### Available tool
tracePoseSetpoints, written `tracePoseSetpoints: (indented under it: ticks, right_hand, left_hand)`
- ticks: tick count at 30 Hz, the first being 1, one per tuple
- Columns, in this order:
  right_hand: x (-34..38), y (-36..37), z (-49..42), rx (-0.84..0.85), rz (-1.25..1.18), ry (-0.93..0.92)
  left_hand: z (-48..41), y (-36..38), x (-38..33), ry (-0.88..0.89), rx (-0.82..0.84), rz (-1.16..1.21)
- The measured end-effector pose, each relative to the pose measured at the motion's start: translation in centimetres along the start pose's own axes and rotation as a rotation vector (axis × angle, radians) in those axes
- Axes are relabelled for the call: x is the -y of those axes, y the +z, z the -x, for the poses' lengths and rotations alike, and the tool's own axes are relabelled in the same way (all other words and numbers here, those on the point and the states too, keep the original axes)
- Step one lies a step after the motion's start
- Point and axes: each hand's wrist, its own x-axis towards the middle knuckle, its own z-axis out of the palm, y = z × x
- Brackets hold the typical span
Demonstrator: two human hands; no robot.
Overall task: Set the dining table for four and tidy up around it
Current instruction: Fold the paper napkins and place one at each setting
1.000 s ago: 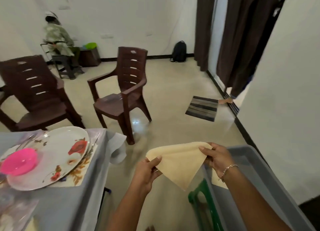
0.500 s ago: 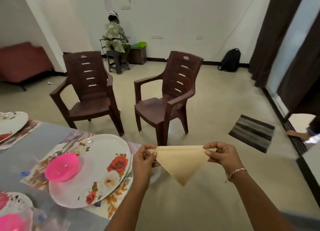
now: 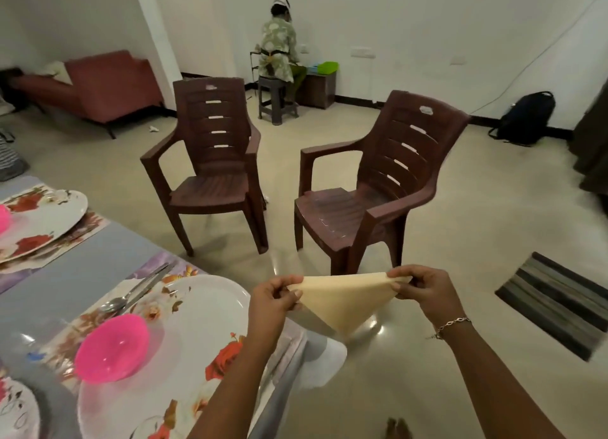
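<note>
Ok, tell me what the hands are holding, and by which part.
A cream napkin folded into a triangle: the left hand pinches its upper left corner, the right hand its upper right corner, tip hanging down.

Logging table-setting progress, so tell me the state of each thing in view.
napkin, folded into a triangle, held in the air.
left hand, pinches the napkin's left corner.
right hand, pinches its right corner.
pink bowl, upright, empty, on floral plate.
left brown chair, unoccupied.
right brown chair, unoccupied.

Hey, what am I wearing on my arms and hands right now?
The left forearm and right forearm are bare, with no sleeves in view. A thin silvery chain bracelet circles the right wrist. The left wrist carries nothing. No gloves or watch show.
</note>
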Motion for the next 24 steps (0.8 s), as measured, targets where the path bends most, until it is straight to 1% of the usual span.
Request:
tracePoseSetpoints:
  ticks: [6, 9, 11, 13, 14, 18, 20, 24]
  right_hand:
    - [-0.1, -2.8, -9.9, 0.079, 0.165, -0.117]
    - [0.0, -4.8, -14.2, 0.111, 0.243, -0.159]
    - [0.1, -5.9, -16.8, 0.119, 0.290, -0.197]
    - [0.4, -6.6, -19.1, 0.138, 0.274, -0.223]
    - [0.6, -6.7, -20.1, 0.164, 0.229, -0.222]
    - [1.8, -5.6, -23.5, 0.323, 0.015, -0.131]
    - [3.1, -4.3, -24.9, 0.376, 0.004, -0.150]
    - [6.1, -0.7, -27.3, 0.498, 0.049, -0.249]
  left_hand:
    - [-5.7, 5.3, -1.3, 0.065, -0.161, -0.075]
    - [-7.8, 8.2, -2.2, 0.084, -0.212, -0.111]
    - [-9.3, 10.0, -2.7, 0.086, -0.280, -0.158]
    - [-10.4, 11.3, -2.9, 0.068, -0.335, -0.206]
    - [-10.8, 11.8, -3.0, 0.045, -0.340, -0.221]
    - [-11.8, 12.1, -3.0, -0.106, -0.212, -0.149]
    - [-12.3, 11.6, -3.1, -0.171, -0.163, -0.154]
    - [-13.3, 9.9, -3.5, -0.255, -0.071, -0.152]
